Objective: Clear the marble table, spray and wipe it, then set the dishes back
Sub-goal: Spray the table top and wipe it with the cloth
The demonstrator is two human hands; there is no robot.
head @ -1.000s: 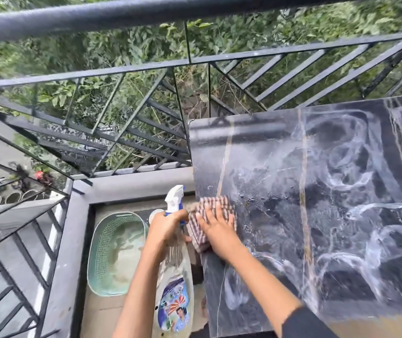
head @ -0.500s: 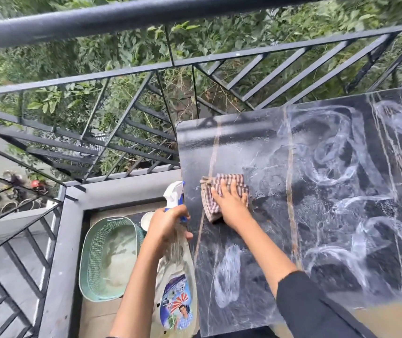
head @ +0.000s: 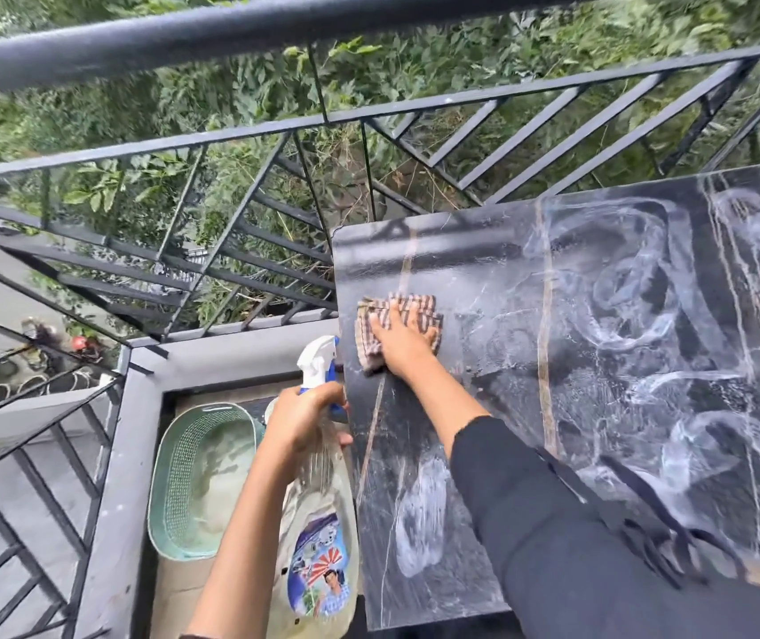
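Two hands: my right hand, fingers straight, pressed a checked cloth near the streaky marble worktop's far-left corner; left hand's fingers gripped the clear spray bottle's neck.

Checked cloth on foam-streaked marble table

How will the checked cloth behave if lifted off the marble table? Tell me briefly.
Probably floppy: the checked cloth lies bunched under the right hand. Likely damp and clingy, given foam streaks on the marble table.
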